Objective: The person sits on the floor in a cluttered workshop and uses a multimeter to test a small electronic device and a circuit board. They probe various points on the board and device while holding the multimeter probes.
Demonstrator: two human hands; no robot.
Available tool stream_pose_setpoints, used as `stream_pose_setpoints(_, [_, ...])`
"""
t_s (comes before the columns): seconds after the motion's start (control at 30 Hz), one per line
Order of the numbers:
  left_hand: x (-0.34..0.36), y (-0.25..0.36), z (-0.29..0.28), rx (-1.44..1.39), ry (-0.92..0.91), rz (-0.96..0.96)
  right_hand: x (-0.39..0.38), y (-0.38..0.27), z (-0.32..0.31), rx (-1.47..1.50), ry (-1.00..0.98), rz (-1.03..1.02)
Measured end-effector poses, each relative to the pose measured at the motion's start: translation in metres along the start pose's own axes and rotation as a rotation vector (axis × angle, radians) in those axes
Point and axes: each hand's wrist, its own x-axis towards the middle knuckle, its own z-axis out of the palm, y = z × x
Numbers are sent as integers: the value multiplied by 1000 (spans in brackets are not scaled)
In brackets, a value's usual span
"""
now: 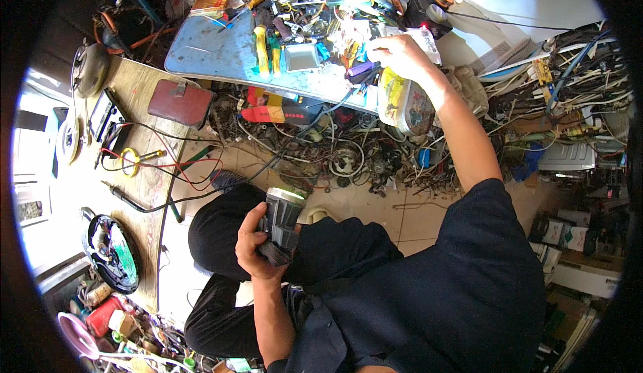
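My left hand (253,247) is wrapped round a stubby black flashlight (282,222), held above my lap with its pale round rim turned up. My right arm stretches out to the blue tabletop (207,48). Over the tabletop's right part, my right hand (400,54) has its fingers bent together; what they hold, if anything, is too small to tell. A purple-handled tool (362,69) lies just left of that hand. Below it stands a clear plastic tub (406,108) with yellow on it. Two yellow-handled tools (262,50) and a grey square tray (301,57) lie farther left.
On the wooden bench (144,192) at left are a soldering iron (124,197), test leads, a dark red pouch (179,102) and an opened round device (112,252). Tangled cables (562,91) pile up at right. Loose parts (345,160) cover the floor beneath the tabletop.
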Motion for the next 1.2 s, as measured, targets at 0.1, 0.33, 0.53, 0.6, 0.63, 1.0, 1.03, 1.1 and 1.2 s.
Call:
stream_pose_setpoints(0.1, [-2, -2, 0, -26, 6, 6, 4, -2, -9, 22, 12, -3])
stream_pose_setpoints(0.33, [1, 2, 0, -5, 7, 7, 30, -28, -25, -304, 54, 231])
stream_pose_setpoints(0.53, [2, 1, -2, 22, 10, 14, 66, -13, 8, -301, 61, -202])
stream_pose_setpoints(0.6, [0, 0, -3, 25, 14, 12, 67, -23, 10, -331, -32, -25])
stream_pose_setpoints(0.63, [-2, 0, -3, 25, 17, 8, 64, -40, 2, -361, -65, 73])
stream_pose_setpoints(1.0, [-2, 0, -5, 22, 9, 20, 60, 5, 22, -327, 76, -95])
stream_pose_setpoints(1.03, [-3, -1, -5, 23, 16, 20, 63, 0, 23, -315, 55, -24])
stream_pose_setpoints(1.1, [-3, -1, -5, 33, 24, 19, 66, -12, 21, -405, 106, 18])
stream_pose_setpoints(1.2, [-1, 2, -5, 55, 29, 20, 61, -8, 15, -508, 283, -104])
